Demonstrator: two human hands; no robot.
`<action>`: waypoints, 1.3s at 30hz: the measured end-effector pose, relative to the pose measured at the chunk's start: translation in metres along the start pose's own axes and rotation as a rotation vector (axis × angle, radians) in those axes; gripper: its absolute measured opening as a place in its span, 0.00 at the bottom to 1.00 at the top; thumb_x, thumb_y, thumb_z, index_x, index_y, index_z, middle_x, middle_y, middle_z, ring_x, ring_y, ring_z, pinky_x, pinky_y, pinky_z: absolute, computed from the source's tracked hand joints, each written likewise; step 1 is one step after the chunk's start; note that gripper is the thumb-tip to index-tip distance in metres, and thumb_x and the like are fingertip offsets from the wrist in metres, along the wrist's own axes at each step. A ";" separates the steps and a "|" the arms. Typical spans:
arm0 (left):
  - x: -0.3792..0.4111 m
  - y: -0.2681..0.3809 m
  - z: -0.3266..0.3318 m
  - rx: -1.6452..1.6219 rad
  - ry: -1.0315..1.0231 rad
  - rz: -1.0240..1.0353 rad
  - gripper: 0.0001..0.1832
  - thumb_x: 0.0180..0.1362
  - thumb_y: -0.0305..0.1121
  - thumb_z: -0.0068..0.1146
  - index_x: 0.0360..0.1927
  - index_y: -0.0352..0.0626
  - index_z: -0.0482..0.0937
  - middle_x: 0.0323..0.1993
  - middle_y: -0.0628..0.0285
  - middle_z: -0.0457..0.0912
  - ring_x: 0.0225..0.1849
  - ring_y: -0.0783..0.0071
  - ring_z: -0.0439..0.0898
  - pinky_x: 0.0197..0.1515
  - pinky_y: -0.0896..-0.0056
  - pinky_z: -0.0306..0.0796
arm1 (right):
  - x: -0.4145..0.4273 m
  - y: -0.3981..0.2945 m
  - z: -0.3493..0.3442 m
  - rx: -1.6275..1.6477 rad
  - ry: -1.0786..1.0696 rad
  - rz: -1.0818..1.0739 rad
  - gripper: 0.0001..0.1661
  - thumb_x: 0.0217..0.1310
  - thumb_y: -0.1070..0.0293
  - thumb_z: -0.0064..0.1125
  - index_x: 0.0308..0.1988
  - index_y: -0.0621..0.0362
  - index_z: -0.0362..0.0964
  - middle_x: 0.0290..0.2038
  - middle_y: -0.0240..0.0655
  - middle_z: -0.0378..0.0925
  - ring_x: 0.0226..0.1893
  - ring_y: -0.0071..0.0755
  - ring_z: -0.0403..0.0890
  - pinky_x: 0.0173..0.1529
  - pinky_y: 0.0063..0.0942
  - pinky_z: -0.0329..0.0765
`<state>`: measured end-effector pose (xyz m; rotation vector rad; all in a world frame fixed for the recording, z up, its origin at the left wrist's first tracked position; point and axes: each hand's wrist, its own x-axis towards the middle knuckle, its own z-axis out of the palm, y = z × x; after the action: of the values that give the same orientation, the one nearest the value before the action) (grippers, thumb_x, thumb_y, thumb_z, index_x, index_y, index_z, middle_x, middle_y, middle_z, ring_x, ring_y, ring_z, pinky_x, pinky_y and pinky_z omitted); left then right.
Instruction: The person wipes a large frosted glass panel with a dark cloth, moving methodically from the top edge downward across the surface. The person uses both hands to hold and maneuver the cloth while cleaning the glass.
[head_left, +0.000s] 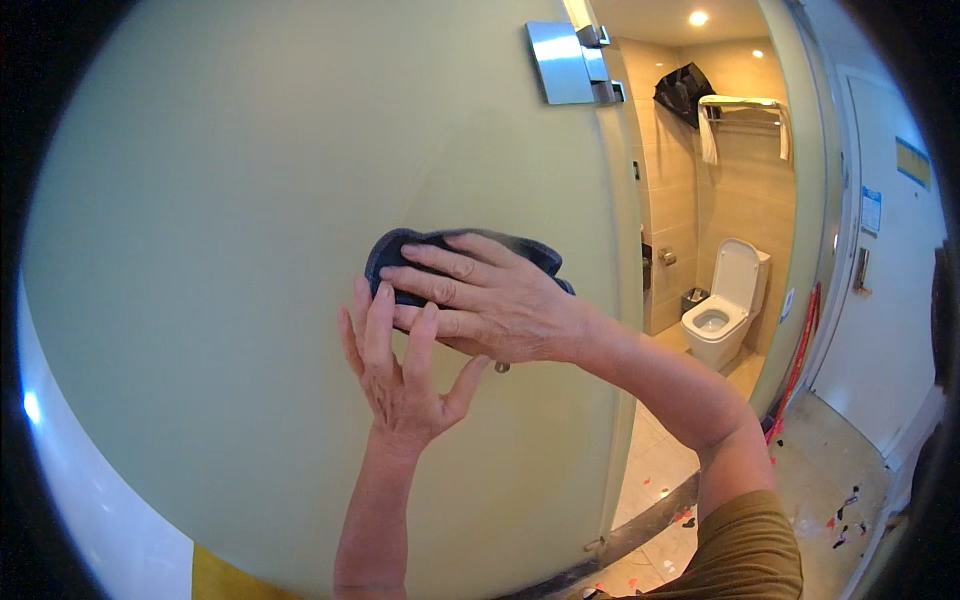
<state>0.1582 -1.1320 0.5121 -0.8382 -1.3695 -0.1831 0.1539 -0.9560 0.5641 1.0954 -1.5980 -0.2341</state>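
A dark navy fabric item (390, 259) with a thick raised rim lies against a frosted glass panel (247, 225). Just what it is I cannot tell, since my hands cover much of it. My right hand (487, 300) spreads flat over it, fingers pointing left, and keeps it against the glass. At its lower left edge is my left hand (401, 367), palm towards the glass, with the fingers apart. Its fingertips overlap the item's edge and reach close to the right hand's fingers. A small metal knob (502, 367) shows just below my right hand.
A metal hinge plate (574, 64) sits high on the panel. Beyond the doorway are a toilet (720, 315), a waste bin (694, 300), a towel rack (742, 105) and a black bag (686, 94). A white door (870, 262) stands at right; scraps (844, 517) litter the floor.
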 end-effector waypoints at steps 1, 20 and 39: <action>0.001 0.001 -0.001 0.005 -0.026 -0.003 0.40 0.54 0.49 0.61 0.65 0.44 0.57 0.66 0.42 0.55 0.69 0.37 0.54 0.67 0.35 0.43 | 0.001 0.005 -0.002 0.011 0.006 -0.008 0.36 0.56 0.57 0.58 0.64 0.39 0.56 0.67 0.30 0.58 0.67 0.37 0.58 0.68 0.41 0.54; -0.012 -0.004 -0.002 0.043 0.028 0.002 0.37 0.55 0.54 0.58 0.63 0.47 0.60 0.65 0.42 0.56 0.67 0.39 0.57 0.68 0.37 0.44 | 0.048 -0.003 0.013 -0.045 0.204 0.292 0.38 0.54 0.59 0.58 0.62 0.57 0.59 0.67 0.42 0.56 0.68 0.44 0.57 0.69 0.44 0.52; -0.058 -0.011 -0.029 0.086 -0.042 -0.026 0.31 0.59 0.50 0.54 0.61 0.45 0.63 0.62 0.41 0.61 0.65 0.37 0.61 0.66 0.36 0.46 | 0.016 0.002 0.000 -0.191 0.258 0.456 0.38 0.51 0.56 0.61 0.62 0.45 0.62 0.68 0.42 0.55 0.68 0.49 0.55 0.68 0.46 0.50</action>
<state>0.1605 -1.1779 0.4648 -0.7562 -1.4183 -0.1267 0.1532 -0.9663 0.5759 0.5677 -1.5110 0.0584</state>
